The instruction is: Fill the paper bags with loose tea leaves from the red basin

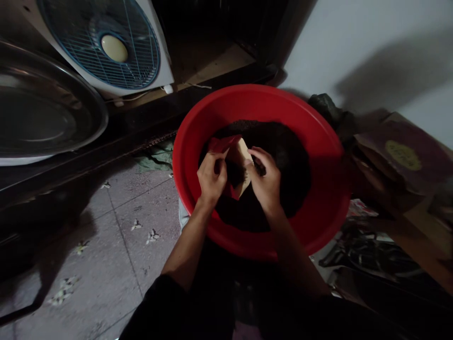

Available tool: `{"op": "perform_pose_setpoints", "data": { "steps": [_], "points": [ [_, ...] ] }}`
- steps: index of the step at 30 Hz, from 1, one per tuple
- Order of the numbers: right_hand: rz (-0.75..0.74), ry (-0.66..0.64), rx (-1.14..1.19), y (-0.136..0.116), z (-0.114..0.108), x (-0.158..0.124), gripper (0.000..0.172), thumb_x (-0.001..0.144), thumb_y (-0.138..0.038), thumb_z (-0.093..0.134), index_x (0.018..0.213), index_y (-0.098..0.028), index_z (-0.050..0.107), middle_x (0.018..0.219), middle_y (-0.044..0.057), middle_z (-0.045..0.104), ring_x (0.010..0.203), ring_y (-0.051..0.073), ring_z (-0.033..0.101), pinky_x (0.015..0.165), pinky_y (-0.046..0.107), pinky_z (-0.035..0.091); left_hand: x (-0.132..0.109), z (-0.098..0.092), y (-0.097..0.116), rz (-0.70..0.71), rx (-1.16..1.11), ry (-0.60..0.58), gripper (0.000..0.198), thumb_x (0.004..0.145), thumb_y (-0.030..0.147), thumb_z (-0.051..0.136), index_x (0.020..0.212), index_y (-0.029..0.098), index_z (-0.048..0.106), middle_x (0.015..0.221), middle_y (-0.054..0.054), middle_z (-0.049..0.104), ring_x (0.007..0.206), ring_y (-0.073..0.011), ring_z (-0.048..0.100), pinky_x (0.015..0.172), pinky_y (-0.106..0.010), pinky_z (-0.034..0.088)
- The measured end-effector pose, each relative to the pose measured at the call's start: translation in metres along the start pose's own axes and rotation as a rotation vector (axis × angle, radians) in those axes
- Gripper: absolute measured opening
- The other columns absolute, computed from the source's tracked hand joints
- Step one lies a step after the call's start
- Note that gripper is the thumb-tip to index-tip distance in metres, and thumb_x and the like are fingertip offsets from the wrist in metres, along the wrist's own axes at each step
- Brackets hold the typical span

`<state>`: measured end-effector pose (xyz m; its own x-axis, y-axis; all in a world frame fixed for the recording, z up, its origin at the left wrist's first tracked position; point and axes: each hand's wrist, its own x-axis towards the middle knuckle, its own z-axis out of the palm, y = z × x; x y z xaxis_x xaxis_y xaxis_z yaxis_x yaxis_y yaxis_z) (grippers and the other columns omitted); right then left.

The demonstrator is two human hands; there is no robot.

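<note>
Left hand (211, 178) and right hand (268, 183) each pinch 1 edge of a red-and-cream paper packet (242, 150), thumbs closed toward fingertips; it sits directly between them, neither hand nearer. Its gaping mouth runs lengthwise away from the body, crossing the line between the hands. Beneath them lies dark material (264, 212), ringed by a red basin (247, 99); farther off, beyond the left hand, stands a fan (115, 48).

The left arm (191, 241) and right arm (295, 250) reach forward, bare below dark sleeves (161, 307), slanting in toward each other. The left grip (211, 174) curls, its tips pinched. The right grip (266, 178) pinches too, its fingers (264, 157) bent. Both sit side by side, a little apart.
</note>
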<state>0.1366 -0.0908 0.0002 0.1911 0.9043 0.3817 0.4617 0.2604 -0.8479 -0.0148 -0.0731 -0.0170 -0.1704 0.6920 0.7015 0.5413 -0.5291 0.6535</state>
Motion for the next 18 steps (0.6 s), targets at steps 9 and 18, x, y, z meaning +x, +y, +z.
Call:
{"op": "perform_pose_setpoints", "data": {
  "steps": [9, 18],
  "points": [
    [0.685, -0.576, -0.541, 0.119, 0.0, -0.045, 0.059, 0.083, -0.04, 0.066, 0.135, -0.017, 0.052, 0.141, 0.023, 0.046, 0.135, 0.043, 0.042, 0.105, 0.065, 0.035, 0.005, -0.001, 0.0, -0.179, 0.032, 0.166, 0.009, 0.088, 0.013, 0.054, 0.088, 0.021, 0.059, 0.082, 0.0, 0.065, 0.078, -0.0127, 0.064, 0.073, -0.027, 0.052],
    [0.643, -0.956, -0.385, 0.099, 0.025, -0.08, 0.073, 0.084, -0.057, 0.063, 0.14, -0.014, 0.048, 0.141, 0.018, 0.055, 0.134, 0.036, 0.048, 0.111, 0.048, 0.036, 0.006, 0.001, -0.002, -0.151, 0.021, 0.117, 0.011, 0.089, 0.012, 0.052, 0.088, 0.021, 0.06, 0.083, -0.001, 0.065, 0.08, -0.013, 0.064, 0.075, -0.027, 0.052]
  ]
}}
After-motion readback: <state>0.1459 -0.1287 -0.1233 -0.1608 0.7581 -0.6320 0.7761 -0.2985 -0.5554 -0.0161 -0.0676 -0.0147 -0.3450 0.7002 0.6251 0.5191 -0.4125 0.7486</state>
